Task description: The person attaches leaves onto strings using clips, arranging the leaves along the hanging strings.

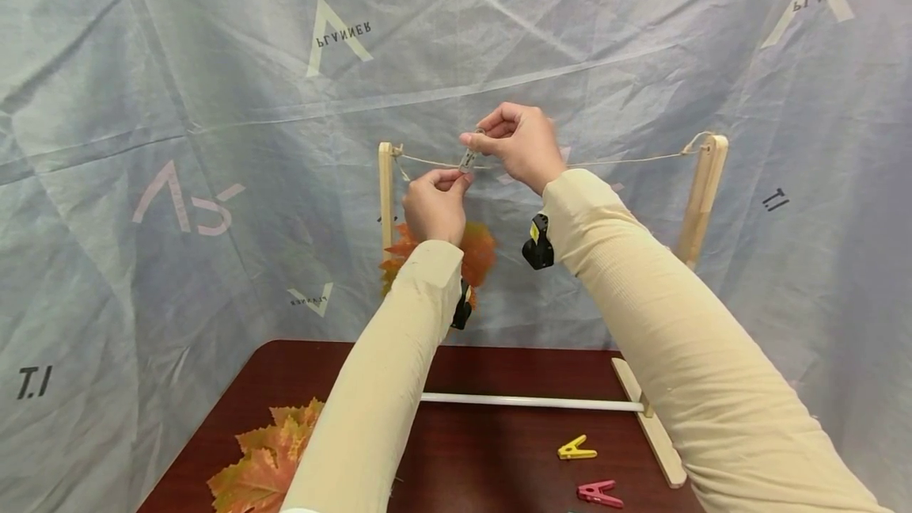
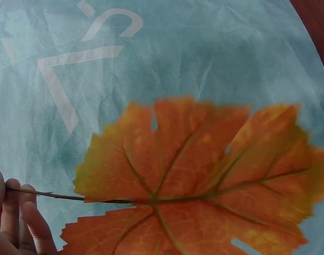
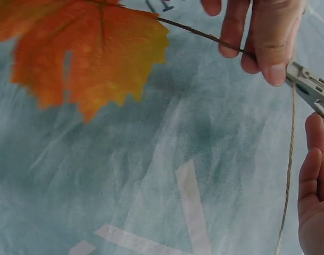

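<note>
Leaf (image 2: 204, 178): while left fingers (image 2: 10, 215) pinch its stem (image 2: 60, 196), it hangs below the twine (image 1: 627, 161).
Clothespin (image 1: 468, 159): at the twine, upper end pinched by right fingers (image 1: 504, 112); bite unclear.
Twine: clipping step, apparently; next likely calls for seating stem, then easing right fingers.

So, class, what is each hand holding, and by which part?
The left hand pinches a leaf by its stem; the right hand holds the grey clip by its upper end.
</note>
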Demonstrator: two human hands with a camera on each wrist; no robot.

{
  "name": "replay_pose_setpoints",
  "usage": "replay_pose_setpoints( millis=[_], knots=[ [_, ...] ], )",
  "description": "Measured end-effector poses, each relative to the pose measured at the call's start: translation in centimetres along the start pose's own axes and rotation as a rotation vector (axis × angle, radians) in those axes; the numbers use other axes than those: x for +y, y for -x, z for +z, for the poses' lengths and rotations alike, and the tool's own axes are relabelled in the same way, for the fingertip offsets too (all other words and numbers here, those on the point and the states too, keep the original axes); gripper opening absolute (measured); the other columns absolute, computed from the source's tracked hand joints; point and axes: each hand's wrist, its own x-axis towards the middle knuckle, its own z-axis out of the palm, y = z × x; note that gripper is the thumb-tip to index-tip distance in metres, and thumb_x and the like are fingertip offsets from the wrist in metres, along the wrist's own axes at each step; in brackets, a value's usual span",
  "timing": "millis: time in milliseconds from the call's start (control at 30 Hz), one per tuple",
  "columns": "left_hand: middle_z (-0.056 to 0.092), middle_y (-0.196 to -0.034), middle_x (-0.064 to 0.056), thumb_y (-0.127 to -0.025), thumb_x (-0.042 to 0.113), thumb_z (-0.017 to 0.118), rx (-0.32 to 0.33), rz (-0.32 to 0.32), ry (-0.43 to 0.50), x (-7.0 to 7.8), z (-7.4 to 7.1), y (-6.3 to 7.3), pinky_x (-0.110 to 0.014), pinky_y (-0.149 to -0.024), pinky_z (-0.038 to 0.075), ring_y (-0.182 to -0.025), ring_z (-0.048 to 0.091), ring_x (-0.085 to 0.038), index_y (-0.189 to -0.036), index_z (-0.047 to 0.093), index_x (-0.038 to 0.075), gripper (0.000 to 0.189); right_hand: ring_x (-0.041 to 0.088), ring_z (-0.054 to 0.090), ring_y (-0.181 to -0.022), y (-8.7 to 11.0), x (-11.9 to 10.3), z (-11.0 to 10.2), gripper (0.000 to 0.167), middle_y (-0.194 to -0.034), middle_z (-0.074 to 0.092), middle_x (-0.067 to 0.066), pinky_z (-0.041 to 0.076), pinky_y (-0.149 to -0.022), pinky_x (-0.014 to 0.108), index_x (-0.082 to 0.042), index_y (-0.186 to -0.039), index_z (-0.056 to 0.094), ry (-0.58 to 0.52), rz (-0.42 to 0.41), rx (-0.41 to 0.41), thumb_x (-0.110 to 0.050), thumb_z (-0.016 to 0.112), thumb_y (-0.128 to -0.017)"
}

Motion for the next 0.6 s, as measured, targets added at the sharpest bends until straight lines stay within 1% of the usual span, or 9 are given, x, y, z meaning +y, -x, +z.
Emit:
replay_pose_setpoints(
  millis=[133,267,367,467,600],
  knots=[
    [0.077,-0.085,0.001,-0.088,0.031,0.083,-0.018,0.011,0.012,-0.1,-0.3,0.0,-0.035,-0.072,0.051,-0.078,0.07,-0.017,-0.096,0.083,0.016,0.017,0.017,0.064,-0.094,0.1,-0.2,-0.1,0.035,-0.099,0.073,0.004,0.048,-0.073,0.031,-0.009,-0.111,0.072,0.036,0.024,-0.026,-0.034,0.081,-0.089],
    [0.077,-0.084,0.001,-0.088,0.028,0.082,-0.058,0.019,0.03,-0.4,-0.6,0.2,-0.033,-0.071,0.051,-0.079,0.07,-0.015,-0.096,0.083,0.015,0.016,0.02,0.064,-0.101,0.4,-0.3,-0.2,0.041,-0.108,0.072,0.008,0.049,-0.081,0.034,-0.009,-0.117,0.071,0.06,0.053,-0.075,-0.038,0.08,-0.089],
    [0.077,-0.085,0.0,-0.089,0.027,0.082,-0.083,0.028,0.027,-0.5,-0.9,0.3,-0.032,-0.069,0.051,-0.078,0.069,-0.016,-0.096,0.082,0.013,0.016,0.023,0.063,-0.106,0.6,-0.5,-0.4,0.046,-0.115,0.07,0.009,0.05,-0.087,0.038,-0.01,-0.122,0.07,0.077,0.069,-0.113,-0.04,0.081,-0.088],
    [0.077,-0.087,-0.002,-0.089,0.026,0.082,-0.109,0.03,0.02,-0.6,-1.0,0.4,-0.032,-0.068,0.05,-0.078,0.069,-0.017,-0.097,0.081,0.012,0.016,0.024,0.063,-0.108,0.7,-0.6,-0.6,0.051,-0.118,0.069,0.011,0.05,-0.089,0.04,-0.009,-0.126,0.068,0.079,0.076,-0.144,-0.04,0.081,-0.088],
    [0.077,-0.09,-0.003,-0.089,0.025,0.082,-0.146,0.008,0.014,-0.6,-1.3,0.7,-0.033,-0.07,0.052,-0.08,0.07,-0.019,-0.1,0.08,0.011,0.017,0.025,0.062,-0.109,1.1,-0.7,-0.8,0.053,-0.119,0.067,0.012,0.05,-0.09,0.04,-0.007,-0.13,0.066,0.068,0.068,-0.178,-0.038,0.08,-0.089]
  ],
)
